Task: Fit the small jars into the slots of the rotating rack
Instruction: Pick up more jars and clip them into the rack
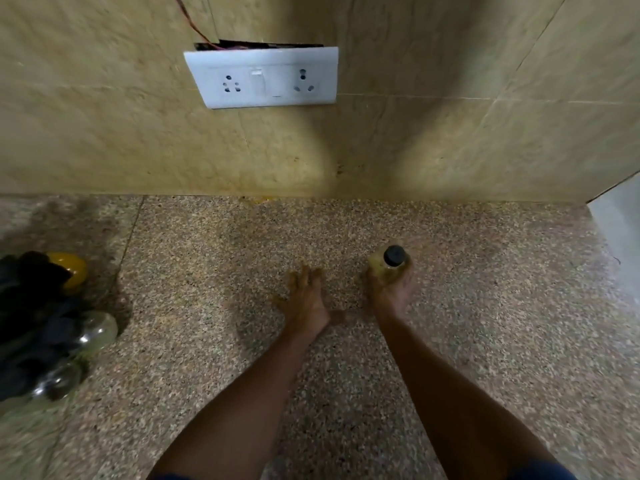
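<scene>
My right hand (391,292) grips a small glass jar (390,263) with a black cap and yellowish contents, held upright over the speckled counter (207,271). To its left, my left hand (306,299) hovers with straight fingers and holds nothing. At the far left edge stands the black rotating rack (27,320). It carries a jar with yellow contents (71,270) at the top, a clear jar (98,330) in the middle and a darker jar (59,379) lower down. The view is blurred.
A tiled wall (415,133) rises behind the counter, with a white socket plate (263,77) and a red wire above it. A white surface (620,230) edges the counter at the right.
</scene>
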